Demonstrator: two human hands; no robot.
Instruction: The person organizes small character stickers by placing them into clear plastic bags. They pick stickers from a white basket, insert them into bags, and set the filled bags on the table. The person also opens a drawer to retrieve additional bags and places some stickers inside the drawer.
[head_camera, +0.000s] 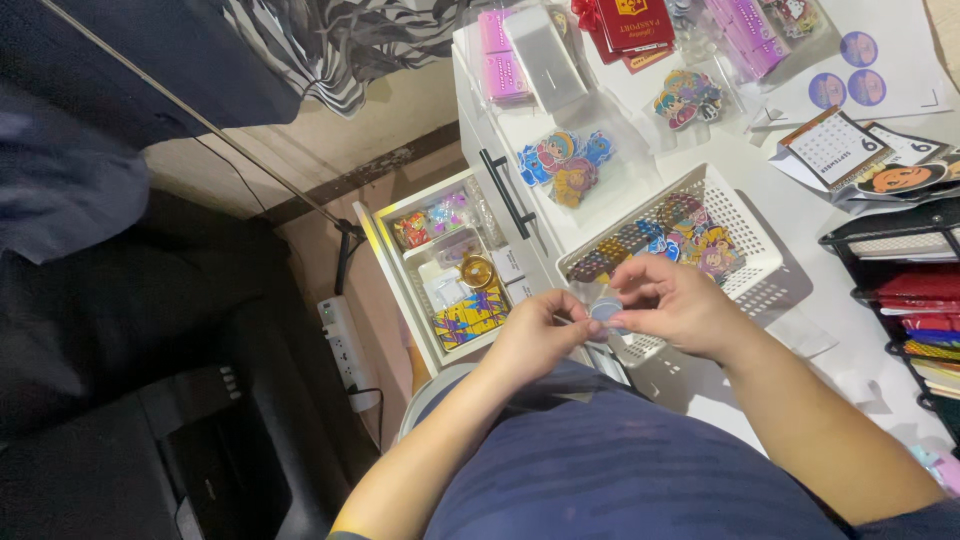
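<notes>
Beside both hands, white basket (752, 262) holds colourful charms (690, 238); open drawer (392, 262) holds trinkets.

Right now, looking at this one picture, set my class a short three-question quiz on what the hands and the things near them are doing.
1. True or false: both hands pinch one small round bluish piece between their fingertips.
2. What lies directly beyond the hands on the white table? A) a stack of plates B) a white slotted basket holding colourful cartoon charms C) a laptop
3. In a word: is the drawer left of the basket open or shut?

Key
1. True: the left hand and right hand meet on it.
2. B
3. Open, with small packets inside.
</notes>
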